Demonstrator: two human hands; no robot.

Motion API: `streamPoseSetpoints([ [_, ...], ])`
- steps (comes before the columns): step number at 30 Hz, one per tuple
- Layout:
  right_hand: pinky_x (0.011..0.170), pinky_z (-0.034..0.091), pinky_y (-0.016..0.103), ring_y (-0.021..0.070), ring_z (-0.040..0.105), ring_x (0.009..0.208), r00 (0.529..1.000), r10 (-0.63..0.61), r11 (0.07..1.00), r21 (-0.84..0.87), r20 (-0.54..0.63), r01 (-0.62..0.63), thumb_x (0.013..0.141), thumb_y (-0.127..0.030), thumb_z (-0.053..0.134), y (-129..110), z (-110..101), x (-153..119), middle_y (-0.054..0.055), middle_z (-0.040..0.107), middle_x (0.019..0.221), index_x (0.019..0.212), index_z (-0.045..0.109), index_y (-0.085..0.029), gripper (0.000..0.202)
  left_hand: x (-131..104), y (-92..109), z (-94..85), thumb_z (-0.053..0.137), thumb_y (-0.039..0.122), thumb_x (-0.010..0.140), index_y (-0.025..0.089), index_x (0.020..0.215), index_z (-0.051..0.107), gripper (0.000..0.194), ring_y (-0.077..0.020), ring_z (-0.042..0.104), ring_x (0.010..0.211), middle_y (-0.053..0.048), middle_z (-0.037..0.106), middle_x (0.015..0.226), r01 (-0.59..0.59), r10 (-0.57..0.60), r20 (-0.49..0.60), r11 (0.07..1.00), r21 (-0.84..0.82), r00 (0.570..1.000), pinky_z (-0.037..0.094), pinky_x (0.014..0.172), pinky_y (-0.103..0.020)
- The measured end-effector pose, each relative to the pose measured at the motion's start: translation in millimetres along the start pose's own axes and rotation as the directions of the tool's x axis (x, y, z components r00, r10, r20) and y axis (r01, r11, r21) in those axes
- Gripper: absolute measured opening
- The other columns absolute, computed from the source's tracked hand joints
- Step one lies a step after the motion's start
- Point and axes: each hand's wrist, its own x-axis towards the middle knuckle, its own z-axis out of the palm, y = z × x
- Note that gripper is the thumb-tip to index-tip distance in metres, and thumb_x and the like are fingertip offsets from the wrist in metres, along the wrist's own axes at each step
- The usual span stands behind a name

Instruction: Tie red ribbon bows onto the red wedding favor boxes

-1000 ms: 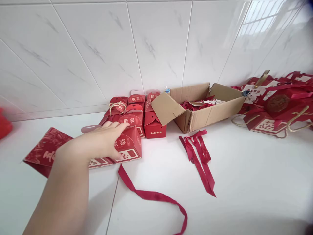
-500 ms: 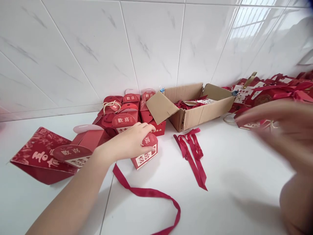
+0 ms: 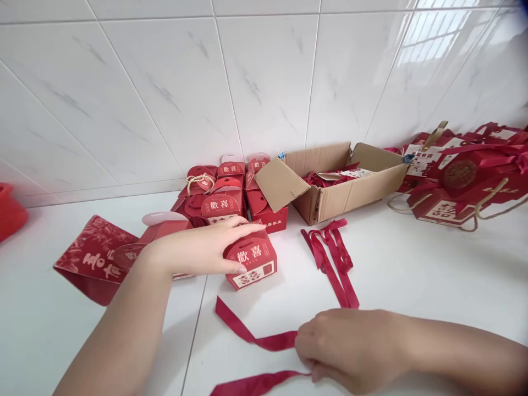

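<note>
My left hand (image 3: 208, 245) is wrapped over the left side of a small red gift box (image 3: 259, 250) printed with white and gold characters. The thumb lies along its front and the fingers reach over the top. At the lower middle, my right hand (image 3: 346, 349) is closed on a dark red ribbon (image 3: 256, 336), its knuckles upward. Two stretches of that ribbon run leftward from the fist over the white surface. More red ribbons (image 3: 330, 264) lie in a loose bundle beyond the right hand.
Several red gift boxes (image 3: 223, 203) stand against the tiled wall. A floral red box (image 3: 93, 261) sits at the left. An open cardboard box (image 3: 350, 195) holds red pieces and cards. Red boxes with ribbons and cord handles (image 3: 474, 170) crowd the right, and a red object (image 3: 10, 212) shows far left.
My right hand has come down from the right side and taken hold of the ribbon. The box under my left hand has turned, showing more of its front. The view has shifted slightly.
</note>
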Motion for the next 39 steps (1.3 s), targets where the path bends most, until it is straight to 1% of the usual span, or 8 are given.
streamPoseSetpoints([
  [4,0.049,0.039,0.015,0.0051,0.047,0.054,0.890,0.196,0.726,0.671,-0.411,0.150,0.093,-0.028,0.052,-7,-36,-22,-0.005,0.050,0.066,0.085,0.046,-0.019,0.014,7,13,11.5,0.061,0.054,0.076,0.043,0.149,0.014,0.087,-0.0272,0.055,0.118,-0.001,0.038,0.149,-0.033,0.035,0.026,0.997,-0.076,0.999,0.049,0.084,-0.030],
  [8,0.040,0.027,0.012,0.0018,0.035,0.044,0.580,0.417,0.654,0.674,-0.700,0.344,0.093,-0.030,0.055,-6,-56,-38,-0.008,0.046,0.062,0.092,0.046,-0.022,0.013,12,26,24.1,0.055,0.076,0.070,0.041,0.150,0.010,0.097,-0.0301,0.056,0.114,-0.005,0.042,0.144,-0.083,0.081,-0.027,0.991,-0.107,0.996,0.049,0.085,-0.036],
  [13,0.037,0.023,0.015,0.0003,0.031,0.038,0.420,0.442,0.700,0.598,-0.793,0.391,0.091,-0.028,0.058,-8,-59,-47,-0.007,0.049,0.063,0.092,0.051,-0.023,0.009,6,35,26.8,0.047,0.080,0.073,0.037,0.148,0.023,0.090,-0.0361,0.045,0.127,-0.008,0.033,0.150,-0.131,0.126,-0.063,0.986,-0.101,0.990,0.044,0.098,-0.046],
  [16,0.035,0.025,0.014,0.0010,0.034,0.039,0.538,0.366,0.744,0.586,-0.759,0.320,0.093,-0.030,0.054,-12,-50,-41,-0.005,0.051,0.065,0.094,0.058,-0.020,0.011,4,44,27.5,0.052,0.071,0.078,0.032,0.148,0.025,0.085,-0.0340,0.030,0.138,-0.008,0.028,0.154,-0.287,0.241,-0.247,0.943,-0.168,0.938,0.038,0.107,-0.046],
  [20,0.041,0.041,0.014,0.0024,0.049,0.047,0.753,0.180,0.787,0.552,-0.632,0.275,0.095,-0.027,0.048,-21,-34,-29,0.004,0.060,0.083,0.105,0.062,-0.014,0.021,3,58,29.8,0.065,0.052,0.080,0.025,0.125,0.056,0.054,-0.0262,0.040,0.131,-0.007,0.052,0.136,-0.567,0.492,-0.298,0.777,-0.275,0.818,0.038,0.109,-0.039],
  [24,0.059,0.053,0.019,0.0049,0.056,0.055,0.758,-0.002,0.909,0.314,-0.652,0.273,0.095,-0.016,0.047,-33,-31,-30,0.009,0.066,0.097,0.113,0.062,-0.013,0.024,-3,60,25.8,0.069,0.040,0.081,0.023,0.087,0.068,0.019,-0.0219,0.052,0.118,-0.003,0.065,0.113,-0.623,0.559,-0.281,0.737,-0.263,0.780,0.037,0.109,-0.035],
  [30,0.074,0.053,0.018,0.0097,0.062,0.081,0.711,-0.126,0.964,0.083,-0.692,0.252,0.090,-0.004,0.046,-47,-39,-40,0.012,0.068,0.101,0.115,0.061,-0.007,0.029,-11,52,12.0,0.061,0.025,0.087,0.024,0.082,0.069,0.009,-0.0176,0.058,0.104,0.000,0.068,0.098,-0.628,0.587,-0.223,0.713,-0.312,0.778,0.047,0.094,-0.028],
  [39,0.091,0.050,0.020,0.0165,0.060,0.111,0.924,-0.215,0.971,0.034,-0.316,0.238,0.092,-0.010,0.045,-48,-40,-55,0.013,0.060,0.126,0.134,0.051,-0.008,0.042,-20,35,10.7,0.071,0.033,0.079,0.021,0.070,0.047,0.028,-0.0136,0.055,0.071,0.002,0.055,0.072,-0.675,0.648,-0.222,0.623,-0.395,0.728,0.051,0.071,-0.026],
])
